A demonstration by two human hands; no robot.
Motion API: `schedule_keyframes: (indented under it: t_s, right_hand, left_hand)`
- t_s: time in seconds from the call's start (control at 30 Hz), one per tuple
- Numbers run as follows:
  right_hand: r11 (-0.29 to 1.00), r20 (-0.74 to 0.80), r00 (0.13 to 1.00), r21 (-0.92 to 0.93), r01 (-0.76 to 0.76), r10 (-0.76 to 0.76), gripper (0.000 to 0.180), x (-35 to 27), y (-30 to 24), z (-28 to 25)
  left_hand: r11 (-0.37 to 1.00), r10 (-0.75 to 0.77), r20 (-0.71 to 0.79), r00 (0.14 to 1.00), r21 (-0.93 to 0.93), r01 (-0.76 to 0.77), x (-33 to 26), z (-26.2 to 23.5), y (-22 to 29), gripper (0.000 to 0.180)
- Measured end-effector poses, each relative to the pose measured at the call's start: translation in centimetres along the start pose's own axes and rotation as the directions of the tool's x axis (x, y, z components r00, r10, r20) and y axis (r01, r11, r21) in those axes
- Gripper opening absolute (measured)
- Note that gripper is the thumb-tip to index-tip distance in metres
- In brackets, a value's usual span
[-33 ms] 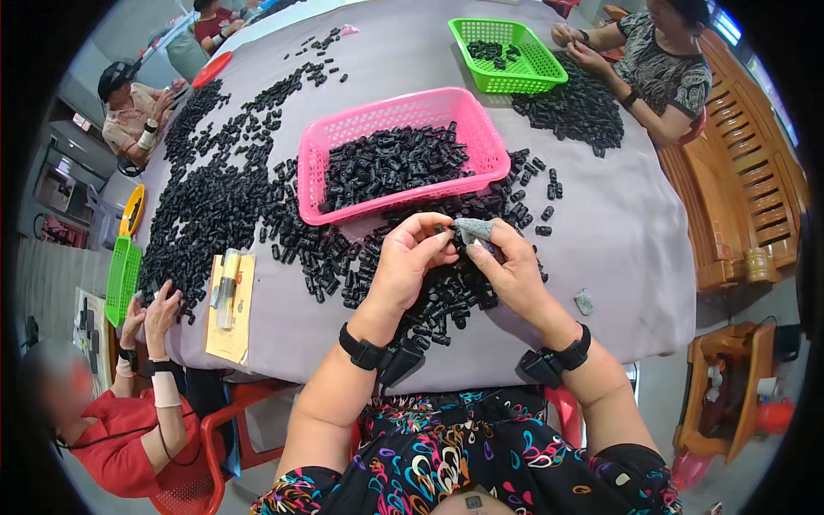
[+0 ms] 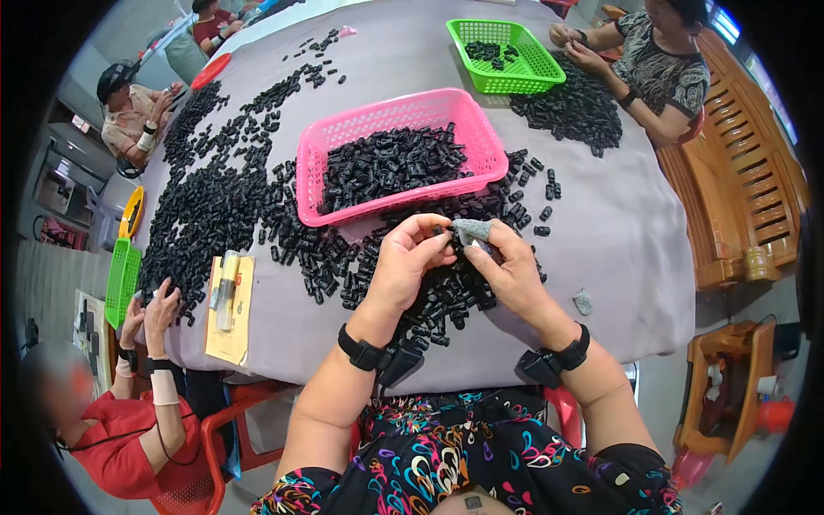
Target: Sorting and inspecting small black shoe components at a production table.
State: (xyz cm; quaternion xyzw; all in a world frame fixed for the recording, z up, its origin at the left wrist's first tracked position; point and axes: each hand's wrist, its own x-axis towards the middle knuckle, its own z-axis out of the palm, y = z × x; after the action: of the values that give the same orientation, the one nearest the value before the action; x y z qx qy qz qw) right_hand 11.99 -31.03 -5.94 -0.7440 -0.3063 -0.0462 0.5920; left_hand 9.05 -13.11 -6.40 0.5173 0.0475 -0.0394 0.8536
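My left hand pinches a small black cylindrical part between thumb and fingertips, mostly hidden by the fingers. Against it works my right hand, closed, its index finger wearing a grey fabric finger cover. Something dark shows between the right thumb and fingers, seemingly the same part; its far end is hidden. Under both hands lies a loose heap of similar black parts. Just beyond them stands a pink plastic basket with many black parts inside.
A wide spread of black parts covers the table's left side. A yellow booklet with a clear tube on it lies left of my arm. A green basket stands far right. Co-workers sit around; a grey scrap lies at right.
The grey-covered right index finger has shifted and bent slightly at the part. My left hand keeps its pinch, and the baskets stay in place.
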Motion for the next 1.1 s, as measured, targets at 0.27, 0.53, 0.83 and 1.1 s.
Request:
schedule_keyframes:
  t_s: [0.27, 0.53, 0.83, 1.1]
  right_hand:
    - [0.984, 0.026, 0.993, 0.134, -0.114, 0.112, 0.031, -0.4, 0.6, 0.2]
    - [0.979, 0.022, 0.993, 0.161, -0.122, 0.120, 0.032, -0.4, 0.8, 0.4]
    - [0.944, 0.056, 0.963, 0.192, -0.268, 0.262, 0.038, -0.4, -0.5, 0.0]
    - [0.873, 0.084, 0.959, 0.399, -0.282, 0.272, 0.036, -0.3, 0.7, 0.1]
  left_hand:
    - [0.997, 0.018, 0.021, 1.000, -0.070, -0.017, 0.2, -0.1, 0.0, 0.020]
    - [0.997, 0.009, 0.034, 0.999, -0.081, -0.006, 0.2, -0.3, 0.1, 0.020]
    - [0.995, 0.018, 0.052, 0.998, 0.102, -0.023, -0.2, 0.5, -0.4, 0.023]
    - [0.985, 0.058, 0.114, 0.992, 0.157, -0.075, -0.3, 0.6, 0.0, 0.022]
